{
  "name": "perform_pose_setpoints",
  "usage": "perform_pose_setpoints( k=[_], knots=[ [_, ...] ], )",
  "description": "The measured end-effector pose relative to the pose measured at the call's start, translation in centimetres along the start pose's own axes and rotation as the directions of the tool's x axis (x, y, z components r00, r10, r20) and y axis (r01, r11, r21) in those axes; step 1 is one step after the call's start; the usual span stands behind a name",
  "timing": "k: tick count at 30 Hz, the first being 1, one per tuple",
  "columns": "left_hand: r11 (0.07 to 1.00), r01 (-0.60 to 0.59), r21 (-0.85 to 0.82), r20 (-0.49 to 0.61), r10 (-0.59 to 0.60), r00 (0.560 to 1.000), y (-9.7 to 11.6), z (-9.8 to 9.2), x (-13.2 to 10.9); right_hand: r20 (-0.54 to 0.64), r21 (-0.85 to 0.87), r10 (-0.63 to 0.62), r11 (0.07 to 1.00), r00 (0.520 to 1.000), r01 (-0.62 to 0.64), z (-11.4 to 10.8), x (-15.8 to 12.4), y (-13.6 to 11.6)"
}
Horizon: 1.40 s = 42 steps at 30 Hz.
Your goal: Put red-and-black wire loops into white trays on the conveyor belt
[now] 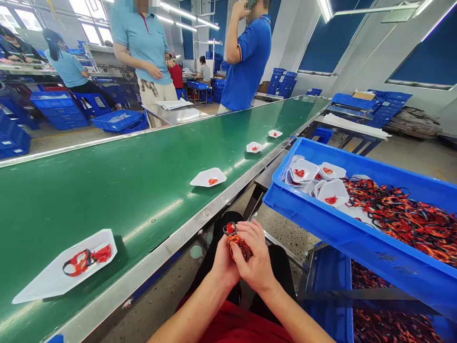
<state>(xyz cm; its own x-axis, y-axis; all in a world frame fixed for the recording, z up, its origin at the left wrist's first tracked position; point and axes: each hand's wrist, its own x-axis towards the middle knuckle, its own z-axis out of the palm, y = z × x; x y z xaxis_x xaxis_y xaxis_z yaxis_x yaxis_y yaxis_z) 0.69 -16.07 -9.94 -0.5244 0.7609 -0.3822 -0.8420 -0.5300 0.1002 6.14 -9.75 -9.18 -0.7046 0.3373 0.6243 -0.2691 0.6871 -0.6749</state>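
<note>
Just off the edge of the green conveyor belt, a small red-and-black lanyard bundle is held up b/w both hands, above the lap. Left hand and right hand are both closed on it, so both grips are shut, w/ fingers wrapped round from either side. Bundle's long axis runs roughly up-down, w/ a black ring at the top end, nearer the left hand; the lower part is mostly covered by the right hand. Strand routing is hidden by the fingers, so it prob can't be told from this view. Right of the hands, a blue plastic crate is piled w/ white trays and tangled lanyards. Nearest belt tray is left of the hands, w/ a red-and-black lanyard on it.
</note>
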Motion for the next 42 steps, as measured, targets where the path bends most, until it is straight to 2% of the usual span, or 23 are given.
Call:
perform_pose_setpoints(
  k=[2,3,5,7,9,12,15,18,21,26,36,42],
  knots=[
    [1.000,0.023,0.011,0.009,-0.023,1.000,0.0,-0.3,0.1,-0.019,0.145,0.140,0.980,0.990,-0.135,-0.4,0.0,-0.2],
    [0.999,0.039,0.036,0.009,-0.039,0.999,0.0,-0.4,0.0,-0.006,0.250,0.239,0.941,0.971,-0.230,-0.6,0.1,-0.3],
    [0.992,0.074,0.099,0.010,-0.075,0.997,0.1,-0.9,-0.1,0.066,0.476,0.434,0.778,0.898,-0.411,-1.1,0.4,-0.5],
    [0.984,0.107,0.139,0.012,-0.110,0.994,0.5,-1.5,-0.4,0.148,0.634,0.546,0.587,0.824,-0.503,-1.7,0.9,-0.7],
    [0.983,0.109,0.146,-0.004,-0.110,0.994,0.9,-2.2,-0.8,0.183,0.709,0.581,0.481,0.793,-0.516,-2.0,1.3,-0.8],
    [0.984,0.087,0.157,-0.068,-0.077,0.995,1.5,-3.3,-1.3,0.222,0.781,0.579,0.376,0.785,-0.498,-2.2,1.6,-0.6],
    [0.984,0.071,0.165,-0.104,-0.054,0.993,1.8,-4.1,-1.7,0.299,0.847,0.576,0.208,0.761,-0.490,-2.0,1.5,-0.1],
    [0.984,0.051,0.168,-0.125,-0.030,0.992,1.9,-4.2,-2.0,0.384,0.870,0.570,0.040,0.726,-0.491,-1.7,1.3,0.2],
    [0.984,0.029,0.176,-0.147,-0.003,0.989,1.9,-4.0,-2.1,0.460,0.857,0.563,-0.081,0.686,-0.509,-1.7,1.2,0.4],
    [0.982,0.026,0.185,-0.131,-0.002,0.991,1.9,-3.8,-2.1,0.506,0.841,0.582,-0.171,0.637,-0.513,-1.8,1.4,0.5],
    [0.984,0.025,0.178,-0.104,-0.007,0.995,2.1,-3.8,-2.1,0.485,0.854,0.667,-0.222,0.566,-0.470,-1.5,1.5,-0.1],
    [0.985,0.022,0.174,-0.083,-0.008,0.996,2.3,-3.6,-2.3,0.515,0.839,0.668,-0.267,0.537,-0.474,-1.6,1.5,-0.4]
  ],
)
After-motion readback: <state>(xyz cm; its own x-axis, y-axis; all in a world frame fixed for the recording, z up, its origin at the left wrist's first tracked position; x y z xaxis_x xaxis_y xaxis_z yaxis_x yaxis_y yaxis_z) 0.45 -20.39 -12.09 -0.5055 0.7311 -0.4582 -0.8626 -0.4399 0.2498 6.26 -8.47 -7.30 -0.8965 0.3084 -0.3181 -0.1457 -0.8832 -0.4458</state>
